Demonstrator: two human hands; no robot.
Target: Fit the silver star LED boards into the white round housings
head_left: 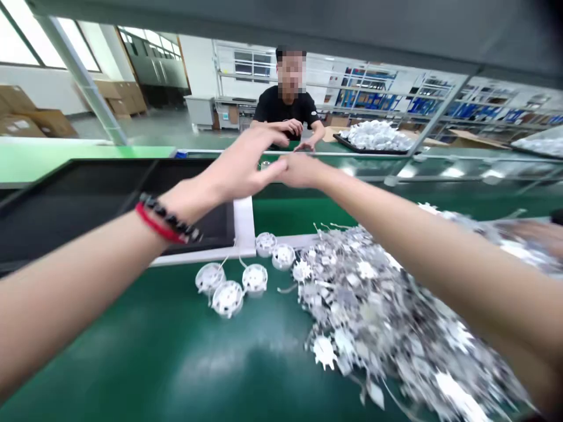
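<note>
My left hand (248,159), with a black bead and red bracelet on its wrist, reaches forward over the far side of the green bench, its thumb and fingers apart. My right hand (302,170) meets it at the left thumb tip; its fingers are mostly hidden and blurred. A small white round part (265,166) shows just behind my left hand; whether either hand touches it I cannot tell. Nearer to me, several white round housings with wires (227,298) lie on the green surface. To their right spreads a large heap of white gear-shaped pieces and wires (365,305).
A black tray (88,193) lies left, beside a white rail (245,225). Across the bench sits a person in black (285,111), hands near mine. A shelf (281,20) hangs overhead. Another tray of white parts (376,138) stands beyond, and a blurred hand (539,234) shows at right.
</note>
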